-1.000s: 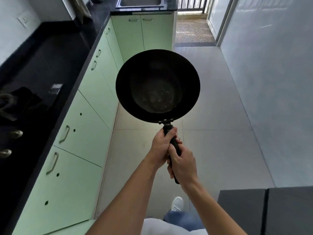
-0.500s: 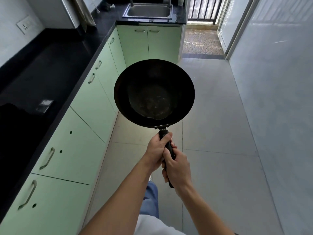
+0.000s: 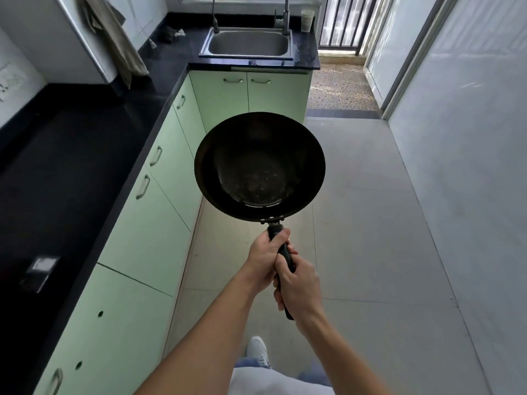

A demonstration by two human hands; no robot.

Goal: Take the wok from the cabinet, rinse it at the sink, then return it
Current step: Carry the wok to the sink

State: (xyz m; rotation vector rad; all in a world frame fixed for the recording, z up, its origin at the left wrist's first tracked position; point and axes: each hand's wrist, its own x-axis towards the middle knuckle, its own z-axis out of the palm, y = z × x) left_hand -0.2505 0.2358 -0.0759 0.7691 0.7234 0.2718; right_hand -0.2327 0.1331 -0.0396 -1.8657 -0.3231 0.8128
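I hold a black wok (image 3: 259, 166) level in front of me over the tiled floor, its bowl facing up and nothing in it. Both hands grip its black handle: my left hand (image 3: 263, 259) is nearer the bowl, my right hand (image 3: 298, 286) just behind it toward the handle's end. The steel sink (image 3: 248, 43) with its tap (image 3: 286, 15) sits in the black counter at the far end of the room, well ahead of the wok. Pale green cabinets (image 3: 159, 201) with shut doors run along the left.
The black countertop (image 3: 71, 172) lines the left side. A towel (image 3: 114, 41) hangs at the upper left. A cup (image 3: 307, 20) stands right of the tap. A white wall (image 3: 467, 166) bounds the right, with a barred doorway (image 3: 345, 21) beyond. My shoe (image 3: 258, 352) shows below.
I have moved forward along the cabinets with the wok. The sink has come fully into view and closer. Both hands keep the same grip on the handle.
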